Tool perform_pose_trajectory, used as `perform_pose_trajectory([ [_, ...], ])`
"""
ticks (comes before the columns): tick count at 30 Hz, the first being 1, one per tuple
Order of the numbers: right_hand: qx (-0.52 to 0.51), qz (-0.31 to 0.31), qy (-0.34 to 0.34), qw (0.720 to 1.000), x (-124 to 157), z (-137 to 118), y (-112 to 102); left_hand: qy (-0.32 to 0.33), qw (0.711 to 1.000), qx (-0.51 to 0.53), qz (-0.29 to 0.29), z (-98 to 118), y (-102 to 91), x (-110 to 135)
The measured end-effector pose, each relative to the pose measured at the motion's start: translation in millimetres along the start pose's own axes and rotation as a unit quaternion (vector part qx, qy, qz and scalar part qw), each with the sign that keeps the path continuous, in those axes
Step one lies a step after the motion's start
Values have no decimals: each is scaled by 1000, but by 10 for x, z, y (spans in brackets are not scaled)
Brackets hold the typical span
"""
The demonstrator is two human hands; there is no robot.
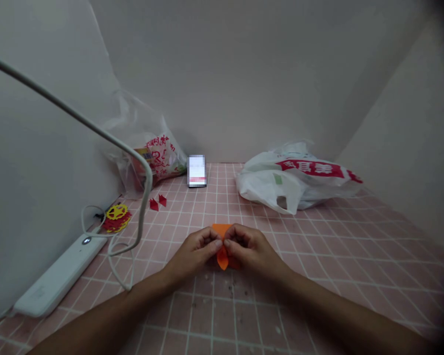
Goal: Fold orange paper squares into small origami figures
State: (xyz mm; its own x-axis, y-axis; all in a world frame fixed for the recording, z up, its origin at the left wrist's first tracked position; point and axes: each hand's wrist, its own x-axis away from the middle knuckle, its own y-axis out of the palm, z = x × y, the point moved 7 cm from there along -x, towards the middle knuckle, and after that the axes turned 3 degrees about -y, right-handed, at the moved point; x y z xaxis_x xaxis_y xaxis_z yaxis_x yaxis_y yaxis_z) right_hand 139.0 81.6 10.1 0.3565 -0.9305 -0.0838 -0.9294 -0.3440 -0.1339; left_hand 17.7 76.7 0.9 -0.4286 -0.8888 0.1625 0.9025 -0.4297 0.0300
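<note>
A folded piece of orange paper [222, 259] is pinched between both hands at the middle of the pink tiled surface. My left hand [200, 249] grips it from the left, thumb and fingertips pressed together. From the right, my right hand [248, 246] holds it the same way, the thumb tips almost meeting. One flap of the paper points toward me, and a flat orange part shows behind the fingers. The hands hide much of its sides. Two small red folded paper pieces [158, 201] stand farther off to the left.
A white power strip [59, 276] with a looping white cable [142, 207] lies at left, near red and yellow gear-like cutouts [117, 217]. Behind stand a clear plastic bag [159, 158], a lit phone [197, 171] and a white plastic bag [266, 182].
</note>
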Motion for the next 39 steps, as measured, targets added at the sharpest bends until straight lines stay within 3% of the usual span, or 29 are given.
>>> perform_pose_trajectory([
  [21,-45,-22,15,999,-2,11,27,1,1000,-10,2,-5,-12,-12],
  [29,-137,-45,53,988,2,29,76,-17,1000,20,4,-30,-19,-16],
  [39,-150,-55,46,986,-16,77,95,-19,1000,25,-1,-52,-19,-26],
])
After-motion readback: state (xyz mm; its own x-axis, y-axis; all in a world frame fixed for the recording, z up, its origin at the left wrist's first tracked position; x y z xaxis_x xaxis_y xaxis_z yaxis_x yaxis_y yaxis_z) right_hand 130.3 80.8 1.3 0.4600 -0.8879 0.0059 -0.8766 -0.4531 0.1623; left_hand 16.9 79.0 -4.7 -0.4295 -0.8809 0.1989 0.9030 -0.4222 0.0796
